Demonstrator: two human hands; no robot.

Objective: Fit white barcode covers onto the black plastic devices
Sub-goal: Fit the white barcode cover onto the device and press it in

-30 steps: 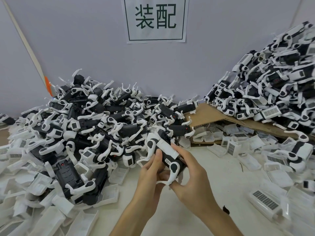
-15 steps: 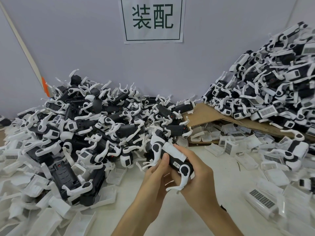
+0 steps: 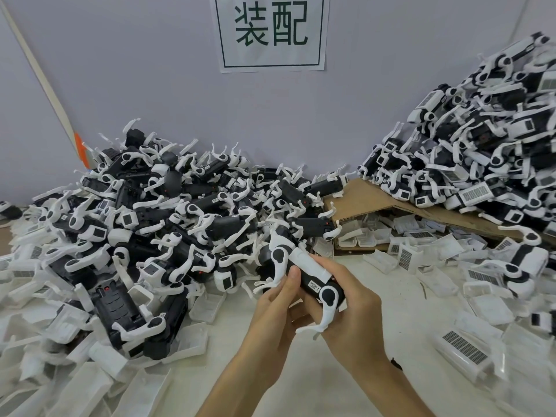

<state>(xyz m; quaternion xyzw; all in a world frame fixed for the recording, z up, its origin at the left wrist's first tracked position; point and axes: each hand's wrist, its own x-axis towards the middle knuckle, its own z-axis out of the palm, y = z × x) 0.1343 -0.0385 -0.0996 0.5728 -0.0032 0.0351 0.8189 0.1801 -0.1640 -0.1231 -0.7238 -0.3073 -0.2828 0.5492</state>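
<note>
- The black device (image 3: 313, 285) is held just above the table (image 3: 301, 383), in front of the person. A white barcode cover (image 3: 310, 261) lies along its top side.
- The left hand (image 3: 278, 308) grips its nearer end, thumb pressed on the black side. The right hand (image 3: 353, 314) curls round the other end.
- To the left lies a heap of black devices (image 3: 180, 224). At the right a second heap (image 3: 481, 164) rests on cardboard (image 3: 367, 197).
- Loose covers (image 3: 463, 352) lie scattered over the table.
- A paper sign (image 3: 272, 34) hangs on the wall.
</note>
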